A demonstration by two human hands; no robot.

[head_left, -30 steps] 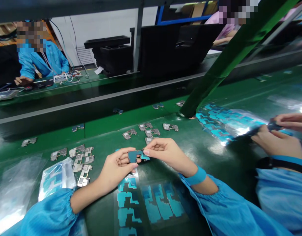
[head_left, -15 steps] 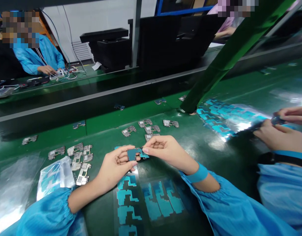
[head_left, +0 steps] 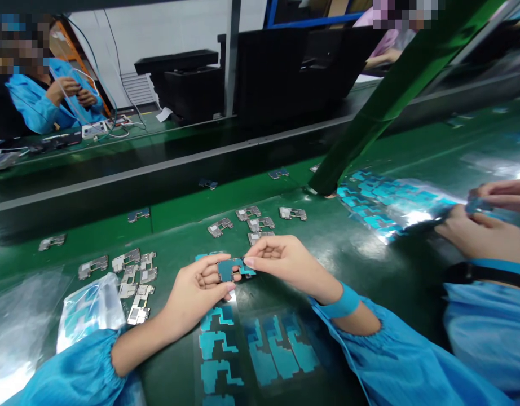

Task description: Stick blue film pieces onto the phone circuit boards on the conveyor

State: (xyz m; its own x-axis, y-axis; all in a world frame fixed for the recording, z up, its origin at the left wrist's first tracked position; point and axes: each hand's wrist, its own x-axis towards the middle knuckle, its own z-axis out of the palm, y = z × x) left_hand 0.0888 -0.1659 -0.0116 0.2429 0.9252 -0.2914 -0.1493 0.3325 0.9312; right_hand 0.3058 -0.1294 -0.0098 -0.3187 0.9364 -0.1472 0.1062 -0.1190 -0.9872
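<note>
A small circuit board (head_left: 228,270) with a blue-green face is held up between my two hands. My left hand (head_left: 201,280) grips its left part between thumb and fingers. At the board's right end, the thumb and fingertips of my right hand (head_left: 277,258) are pinched together on its edge. Below my hands lies a clear strip with blue-green cut-out stickers (head_left: 217,345). A second sheet of similar stickers (head_left: 281,349) is to its right. Metallic circuit boards (head_left: 128,279) lie left of my left hand, and more boards (head_left: 260,224) lie beyond my right hand.
A plastic bag (head_left: 91,310) lies beside my left forearm. A slanted green post (head_left: 370,124) rises beyond my right hand. At the right, another person's hands (head_left: 482,225) work near a sticker sheet (head_left: 378,203). Across the line sits a person in a blue jacket (head_left: 35,101).
The board between my hands has tilted slightly, with my fingers still on it. The person across the line has raised both hands from the bench. The view has shifted slightly.
</note>
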